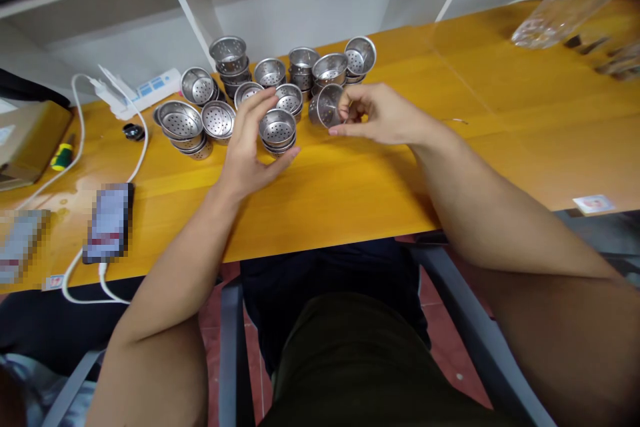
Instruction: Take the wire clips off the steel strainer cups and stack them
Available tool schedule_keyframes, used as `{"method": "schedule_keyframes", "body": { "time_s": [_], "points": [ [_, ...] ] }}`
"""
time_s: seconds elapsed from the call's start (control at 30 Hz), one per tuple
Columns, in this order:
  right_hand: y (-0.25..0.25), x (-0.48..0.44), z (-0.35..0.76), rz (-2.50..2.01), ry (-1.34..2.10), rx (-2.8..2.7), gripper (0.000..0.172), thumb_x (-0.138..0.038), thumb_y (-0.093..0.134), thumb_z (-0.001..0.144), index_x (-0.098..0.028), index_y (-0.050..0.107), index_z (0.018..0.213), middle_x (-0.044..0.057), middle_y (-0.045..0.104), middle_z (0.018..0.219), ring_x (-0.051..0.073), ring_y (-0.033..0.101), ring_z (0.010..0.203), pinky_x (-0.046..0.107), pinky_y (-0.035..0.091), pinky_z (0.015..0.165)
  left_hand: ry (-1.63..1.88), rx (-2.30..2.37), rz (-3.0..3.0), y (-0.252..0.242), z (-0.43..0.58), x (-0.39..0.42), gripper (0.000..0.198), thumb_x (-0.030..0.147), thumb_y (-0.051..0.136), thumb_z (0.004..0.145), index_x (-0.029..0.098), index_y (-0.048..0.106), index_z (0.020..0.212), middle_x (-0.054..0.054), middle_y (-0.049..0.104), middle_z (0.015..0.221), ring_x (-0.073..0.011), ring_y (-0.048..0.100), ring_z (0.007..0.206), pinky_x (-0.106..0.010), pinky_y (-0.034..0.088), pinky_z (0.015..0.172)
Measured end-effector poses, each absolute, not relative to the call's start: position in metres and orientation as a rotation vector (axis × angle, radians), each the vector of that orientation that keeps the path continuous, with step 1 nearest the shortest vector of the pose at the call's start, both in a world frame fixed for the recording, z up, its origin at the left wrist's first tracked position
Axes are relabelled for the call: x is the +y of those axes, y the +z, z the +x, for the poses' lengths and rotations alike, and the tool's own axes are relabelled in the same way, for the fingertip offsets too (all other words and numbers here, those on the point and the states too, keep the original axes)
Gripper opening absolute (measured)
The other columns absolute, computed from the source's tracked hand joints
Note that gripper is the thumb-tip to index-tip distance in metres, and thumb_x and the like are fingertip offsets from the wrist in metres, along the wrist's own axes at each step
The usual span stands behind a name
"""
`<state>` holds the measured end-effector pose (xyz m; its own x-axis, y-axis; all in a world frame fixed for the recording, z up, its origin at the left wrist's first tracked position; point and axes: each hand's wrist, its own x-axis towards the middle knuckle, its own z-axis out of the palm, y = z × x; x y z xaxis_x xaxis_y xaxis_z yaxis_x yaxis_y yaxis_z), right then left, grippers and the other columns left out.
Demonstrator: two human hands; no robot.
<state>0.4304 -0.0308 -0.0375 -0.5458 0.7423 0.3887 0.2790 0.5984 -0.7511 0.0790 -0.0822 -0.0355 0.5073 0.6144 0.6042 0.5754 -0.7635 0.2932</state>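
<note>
My right hand [367,113] pinches the rim of a perforated metal cup [324,107], which is tilted with its opening toward my fingers. To the left, my left hand [253,143] is open, fingers and thumb spread around the near side of a short stack of similar cups [278,128]; whether it touches them I cannot tell. More stacks of these cups stand behind, among them a tall stack [229,57] at the back and a wide stack [181,121] at the left. My left fingers partly cover one cup [246,91].
A white power strip [150,90] with cables lies left of the cups on the yellow table [325,197]. Farther left are a phone [109,223], a second phone [23,243] and a cardboard box [30,143]. A clear plastic bottle [563,13] stands at the back right.
</note>
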Motion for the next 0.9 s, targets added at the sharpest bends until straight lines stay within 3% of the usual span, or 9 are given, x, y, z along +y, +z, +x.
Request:
{"method": "schedule_keyframes", "body": {
  "time_s": [0.17, 0.3, 0.37, 0.53, 0.67, 0.9],
  "points": [
    [-0.022, -0.065, 0.398, -0.407, 0.939, -2.172, 0.053, -0.063, 0.102, 0.107, -0.026, 0.065, 0.100, 0.001, 0.069, 0.095, 0.021, 0.062, 0.087, 0.037, 0.054, 0.081, 1.117, 0.903, 2.722, -0.040, 0.083, -0.080, 0.107, 0.097, 0.079, 0.105, 0.039, 0.041, 0.188, -0.013, 0.062, 0.194, -0.0435, 0.059, 0.184, -0.076, 0.047, 0.158],
    [-0.018, -0.075, 0.386, -0.243, 0.927, -2.207, 0.036, -0.045, 0.091, 0.118, -0.024, 0.069, 0.100, 0.001, 0.073, 0.098, 0.019, 0.065, 0.088, 0.035, 0.055, 0.083, 0.935, 0.978, 2.623, -0.038, 0.086, -0.087, 0.098, 0.095, 0.082, 0.103, 0.042, 0.058, 0.182, -0.012, 0.072, 0.183, -0.0450, 0.067, 0.175, -0.075, 0.051, 0.155],
    [-0.017, -0.076, 0.385, -0.264, 0.862, -2.188, 0.037, -0.042, 0.087, 0.122, -0.022, 0.070, 0.096, 0.000, 0.071, 0.093, 0.017, 0.062, 0.083, 0.032, 0.050, 0.077, 0.954, 0.994, 2.617, -0.038, 0.087, -0.089, 0.095, 0.092, 0.085, 0.103, 0.043, 0.060, 0.181, -0.012, 0.074, 0.179, -0.0446, 0.069, 0.171, -0.074, 0.057, 0.151],
    [-0.019, -0.080, 0.378, -0.323, 0.856, -2.131, 0.046, -0.050, 0.087, 0.124, -0.020, 0.074, 0.091, -0.001, 0.065, 0.087, 0.015, 0.054, 0.075, 0.031, 0.040, 0.068, 1.026, 0.956, 2.664, -0.047, 0.086, -0.085, 0.090, 0.085, 0.086, 0.107, 0.043, 0.060, 0.182, -0.013, 0.074, 0.175, -0.0440, 0.073, 0.166, -0.073, 0.063, 0.145],
    [-0.027, -0.078, 0.370, -0.356, 1.039, -2.002, 0.055, -0.061, 0.097, 0.115, -0.020, 0.074, 0.087, 0.000, 0.067, 0.083, 0.016, 0.055, 0.076, 0.031, 0.043, 0.070, 1.128, 0.838, 2.667, -0.058, 0.084, -0.073, 0.093, 0.087, 0.086, 0.106, 0.041, 0.058, 0.181, -0.014, 0.074, 0.173, -0.0446, 0.073, 0.166, -0.076, 0.063, 0.144],
    [-0.030, -0.076, 0.363, -0.443, 1.221, -1.788, 0.056, -0.061, 0.112, 0.099, -0.021, 0.077, 0.083, -0.002, 0.064, 0.077, 0.015, 0.052, 0.070, 0.032, 0.048, 0.069, 1.204, 0.788, 2.611, -0.066, 0.088, -0.062, 0.089, 0.086, 0.086, 0.106, 0.040, 0.059, 0.177, -0.014, 0.073, 0.173, -0.0453, 0.071, 0.167, -0.079, 0.060, 0.147]
  ]
}}
